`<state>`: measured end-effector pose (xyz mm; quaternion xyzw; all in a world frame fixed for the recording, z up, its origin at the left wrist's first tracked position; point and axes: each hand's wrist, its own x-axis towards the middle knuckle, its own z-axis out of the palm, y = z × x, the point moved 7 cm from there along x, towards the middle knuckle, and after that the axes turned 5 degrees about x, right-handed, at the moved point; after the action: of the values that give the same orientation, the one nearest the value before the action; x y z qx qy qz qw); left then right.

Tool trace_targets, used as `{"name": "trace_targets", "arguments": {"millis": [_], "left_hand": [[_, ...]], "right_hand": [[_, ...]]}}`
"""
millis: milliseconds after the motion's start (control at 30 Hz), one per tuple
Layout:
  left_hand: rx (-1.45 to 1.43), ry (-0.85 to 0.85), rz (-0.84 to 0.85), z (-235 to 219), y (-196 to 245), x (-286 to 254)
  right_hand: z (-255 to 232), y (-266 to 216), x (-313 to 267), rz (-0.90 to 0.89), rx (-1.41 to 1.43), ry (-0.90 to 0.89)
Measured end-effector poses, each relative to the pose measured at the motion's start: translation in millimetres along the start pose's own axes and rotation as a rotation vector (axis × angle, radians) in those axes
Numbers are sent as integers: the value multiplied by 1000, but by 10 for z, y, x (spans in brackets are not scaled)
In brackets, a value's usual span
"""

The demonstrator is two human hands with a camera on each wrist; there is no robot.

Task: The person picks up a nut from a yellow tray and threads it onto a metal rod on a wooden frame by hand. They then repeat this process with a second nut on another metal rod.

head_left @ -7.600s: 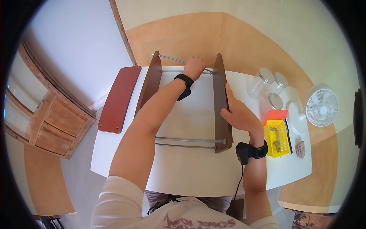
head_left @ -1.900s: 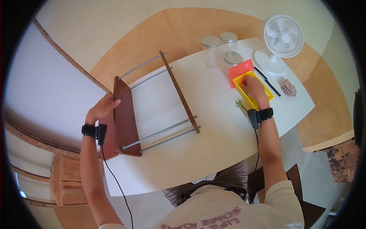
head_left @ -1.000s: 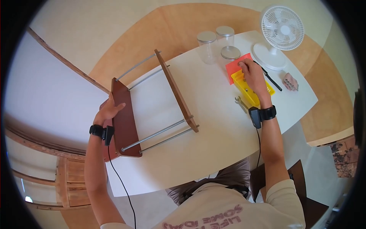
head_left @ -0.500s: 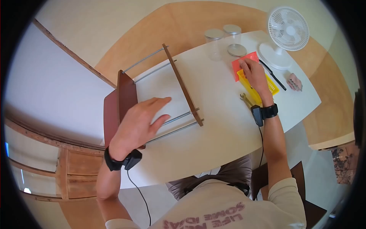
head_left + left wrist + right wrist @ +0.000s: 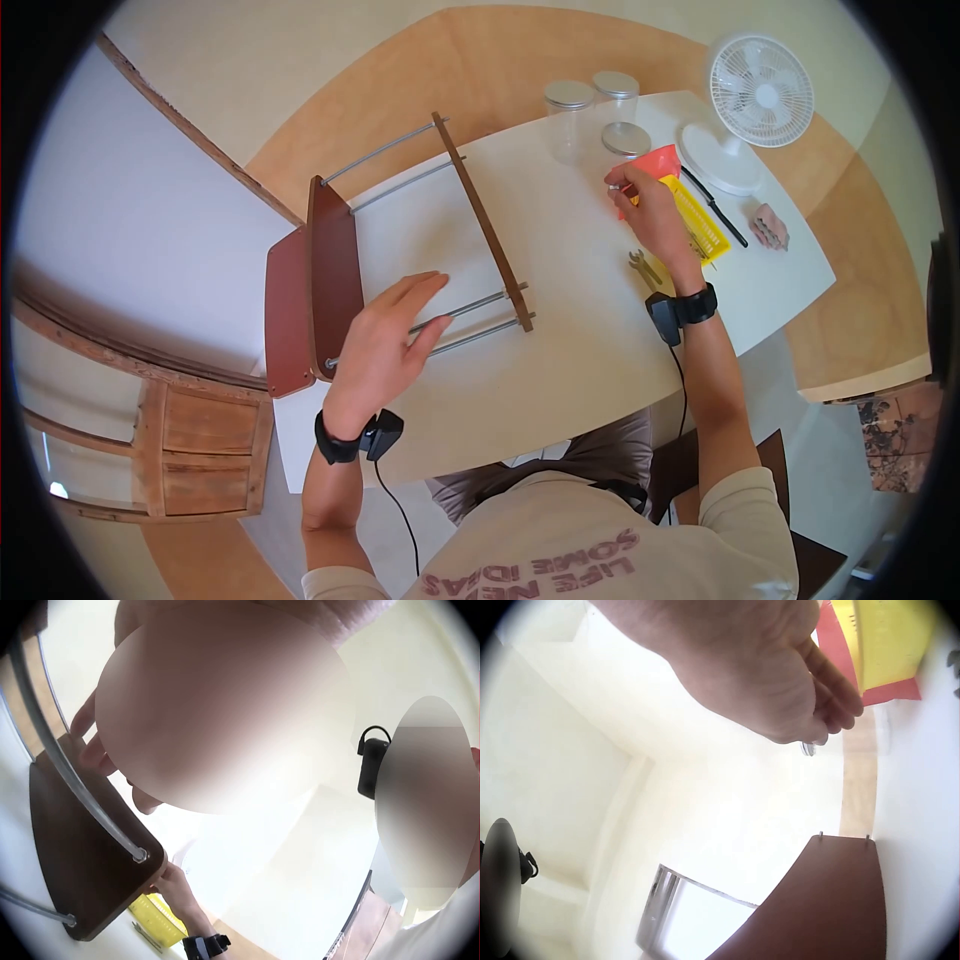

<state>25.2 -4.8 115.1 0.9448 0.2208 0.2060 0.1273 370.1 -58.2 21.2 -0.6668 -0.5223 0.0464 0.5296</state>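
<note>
My right hand (image 5: 655, 215) pinches a small shiny metal piece (image 5: 808, 748) between thumb and fingertips, beside the yellow basket (image 5: 703, 222). Its exact kind I cannot tell. A frame of two brown boards joined by metal rods stands on the white table. My left hand (image 5: 382, 345) hovers over the front metal rods (image 5: 470, 306), fingers extended and holding nothing. The left board (image 5: 338, 262) is partly behind that hand in the head view; the right board (image 5: 482, 225) faces my right hand. Rod ends poke out through the right board.
A loose red-brown board (image 5: 288, 310) lies at the table's left. An open-ended wrench (image 5: 643, 268) lies before the basket. Beyond are a red tray (image 5: 660, 160), lidded clear jars (image 5: 569, 125), a black stick-like tool (image 5: 715, 207), a white fan (image 5: 762, 95) and a crumpled pinkish item (image 5: 768, 228).
My left hand has left the left board and moved right over the front rods. My right hand has come up from inside the basket with the small metal piece and shifted left.
</note>
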Motion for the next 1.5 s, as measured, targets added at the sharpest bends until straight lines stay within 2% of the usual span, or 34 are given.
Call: {"name": "trace_targets", "arguments": {"millis": [133, 233, 300, 333, 400, 433, 500, 700, 833, 1067, 1133, 1200, 1233, 1300, 1333, 1500], "left_hand": [[9, 46, -117, -177, -142, -228], [-40, 93, -201, -238, -278, -374], [-70, 140, -212, -271, -384, -447], [-81, 134, -206, -305, -369, -452], [-73, 95, -315, -375, -387, -463], [-87, 83, -306, -360, -435, -478], [-2, 110, -234, -392, -511, -506], [11, 87, -245, -374, -616, -517], [17, 78, -252, -340, -680, -541], [27, 68, -256, -285, -751, -566], [194, 131, -213, -302, -756, -586], [281, 179, -215, -301, -764, -600], [368, 227, -217, -315, -759, -608], [335, 225, -261, -273, -812, -632], [305, 224, -305, -259, -850, -641], [337, 156, -296, -189, -928, -638]], "right_hand": [[74, -75, -18, -41, -21, -18], [156, -65, -16, 36, 80, -72], [289, 6, -56, 270, 339, -213], [295, 20, -59, 278, 330, -207], [436, 65, -98, 345, 615, -342], [444, 99, -112, 359, 605, -330], [531, 74, -139, 377, 817, -402], [574, 44, -166, 419, 883, -448], [593, 64, -168, 420, 834, -449], [843, 176, -281, 484, 705, -572], [948, 228, -337, 504, 693, -591], [1043, 284, -393, 414, 409, -652], [1064, 254, -421, 416, 408, -651], [1062, 98, -423, 177, 118, -629], [1059, 96, -423, 180, 118, -629], [1025, 39, -422, 114, 104, -637]]}}
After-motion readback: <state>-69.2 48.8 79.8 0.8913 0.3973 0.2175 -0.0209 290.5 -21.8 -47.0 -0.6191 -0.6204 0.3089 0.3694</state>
